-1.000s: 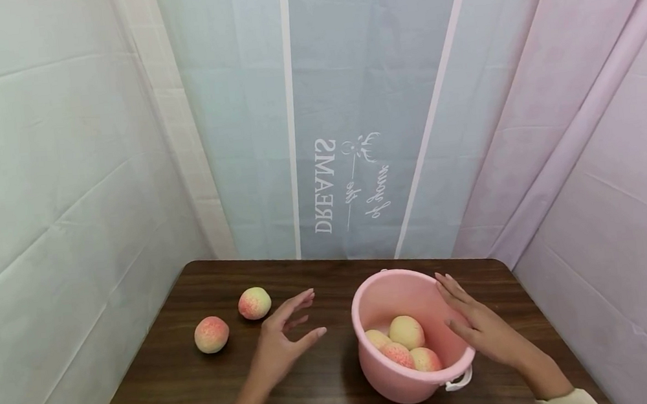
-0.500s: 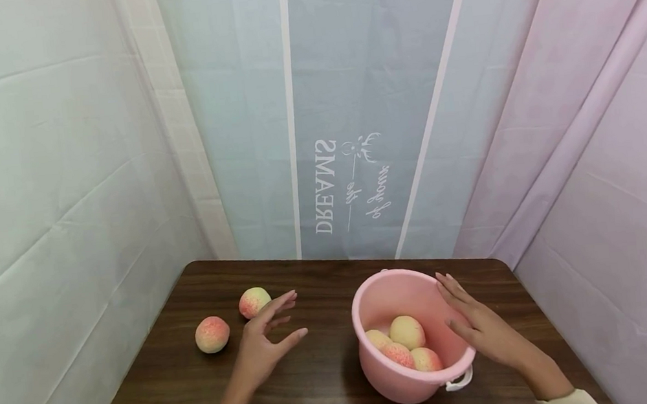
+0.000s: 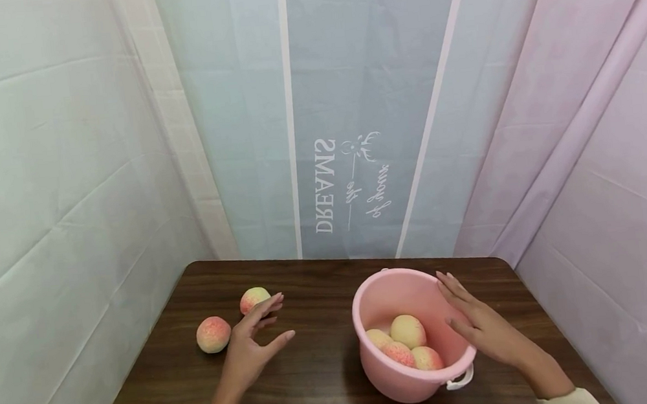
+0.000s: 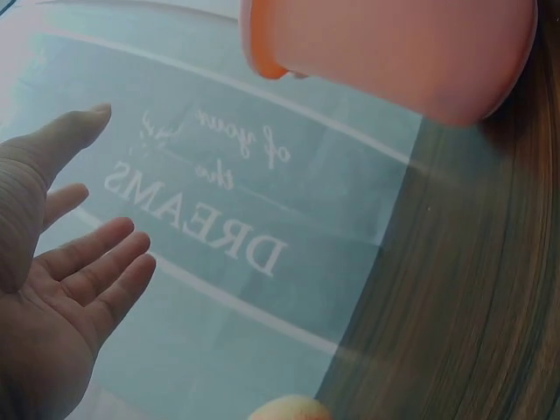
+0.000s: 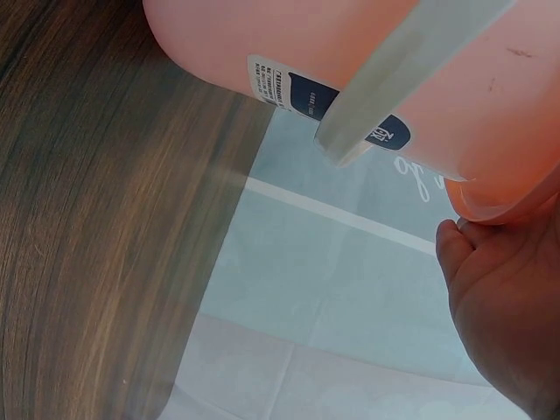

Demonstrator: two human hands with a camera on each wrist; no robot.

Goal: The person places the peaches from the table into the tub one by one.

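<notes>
Printed cloth [image 3: 330, 91] backs a dark table [image 3: 312, 385]. Head view: your left hand [image 3: 246, 354], empty, thumb parted from fingers, hides part of the far peach [image 3: 253, 298] just beyond; the near peach [image 3: 213, 335] lies left. Left wrist view: bare palm. Right wrist view: your right hand [image 5: 516, 302], fingers largely straight, meets the bucket [image 5: 214, 44], the farther hand from both.

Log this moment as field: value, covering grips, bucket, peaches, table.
bucket: pink, on table, white handle
in bucket: four peaches visible
loose peaches: two, on table, left of bucket
left grip: near loose peaches, holding nothing, thumb apart from fingers
right grip: at bucket's rim, fingers extended
table: dark, wood-grained
</notes>
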